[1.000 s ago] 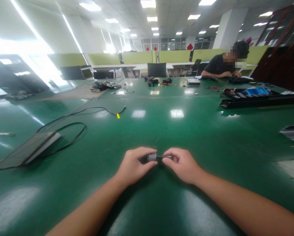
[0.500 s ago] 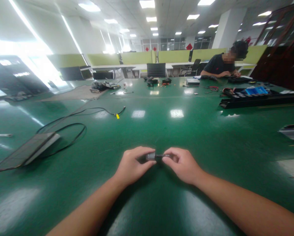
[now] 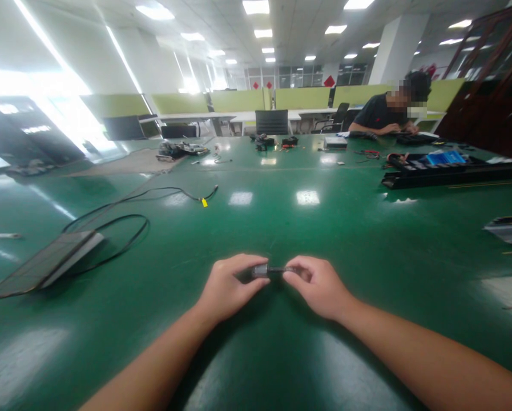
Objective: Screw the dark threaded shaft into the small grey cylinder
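Observation:
Near the middle of the view, my left hand (image 3: 234, 285) has its thumb and fingers closed around a small grey cylinder (image 3: 261, 271). A thin dark rod (image 3: 276, 270) runs from the cylinder's right side toward my right hand (image 3: 318, 285). My right thumb and fingertips pinch the far end of that rod, hiding its tip. Cylinder and rod lie roughly level, in one line, just over the green tabletop (image 3: 273, 228). Their exact kind is too small and blurred to make out.
A grey flat panel (image 3: 45, 262) and a black cable (image 3: 146, 220) with a yellow tag lie on the left. Toward the right are a long black tray of parts (image 3: 410, 178) and red-handled pliers (image 3: 372, 154). Across the table a person (image 3: 379, 114) works with both hands.
My left hand has shifted slightly left with the grey cylinder, and a little more of the dark rod shows between the hands. My right hand is nearly unmoved.

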Tool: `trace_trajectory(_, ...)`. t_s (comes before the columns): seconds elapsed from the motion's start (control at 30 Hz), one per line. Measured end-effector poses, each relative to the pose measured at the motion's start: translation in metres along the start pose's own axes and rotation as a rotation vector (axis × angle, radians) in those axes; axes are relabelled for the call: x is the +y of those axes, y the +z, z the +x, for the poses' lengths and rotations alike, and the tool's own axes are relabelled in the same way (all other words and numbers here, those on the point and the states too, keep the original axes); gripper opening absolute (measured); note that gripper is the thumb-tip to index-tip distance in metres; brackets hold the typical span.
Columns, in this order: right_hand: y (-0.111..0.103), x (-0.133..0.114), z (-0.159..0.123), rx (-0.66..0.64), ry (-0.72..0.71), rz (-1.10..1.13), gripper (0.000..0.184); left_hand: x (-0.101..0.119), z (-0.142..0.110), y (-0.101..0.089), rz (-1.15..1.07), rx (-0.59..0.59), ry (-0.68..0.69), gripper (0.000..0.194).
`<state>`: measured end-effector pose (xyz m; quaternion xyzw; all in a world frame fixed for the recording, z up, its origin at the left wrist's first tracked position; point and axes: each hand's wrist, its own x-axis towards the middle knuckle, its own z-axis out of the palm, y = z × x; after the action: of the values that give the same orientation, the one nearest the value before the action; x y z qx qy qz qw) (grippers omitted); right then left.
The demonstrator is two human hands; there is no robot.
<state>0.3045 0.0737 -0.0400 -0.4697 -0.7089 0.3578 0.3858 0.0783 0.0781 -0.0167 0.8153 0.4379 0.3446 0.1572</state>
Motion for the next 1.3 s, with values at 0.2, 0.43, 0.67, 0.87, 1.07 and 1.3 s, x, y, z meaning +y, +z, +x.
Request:
trace_trajectory(0.2,0.0000,0.0021,0.0002,0.014,-0.004,-0.013,0.012,-0.0009,0.0006,-0.0016,0.009,0.010,0.008,0.025)
trace_trajectory(0.43,-0.0002,0.0026,0.0005,0.018,0.013,0.005,0.013,-0.0018,0.0010,-0.0020,-0.010,0.011,0.012,0.026)
trace_trajectory(0.67,0.0004,0.0035,-0.0002,0.023,0.024,0.018,0.014,-0.0016,0.0014,-0.0035,-0.005,0.004,0.000,0.027)
trace_trajectory(0.87,-0.0006,0.0022,-0.0001,0.025,0.027,0.020,0.014,-0.0034,0.0010,-0.0044,-0.004,0.007,-0.004,0.026)
trace_trajectory(1.07,-0.0002,0.0030,-0.0001,0.019,0.032,0.047,0.015,-0.0033,0.0011,-0.0045,-0.006,0.013,-0.012,0.026)
trace_trajectory(1.3,0.0003,0.0038,0.0003,0.010,0.031,0.050,0.016,-0.0038,0.0011,-0.0044,-0.004,-0.004,-0.051,0.027)
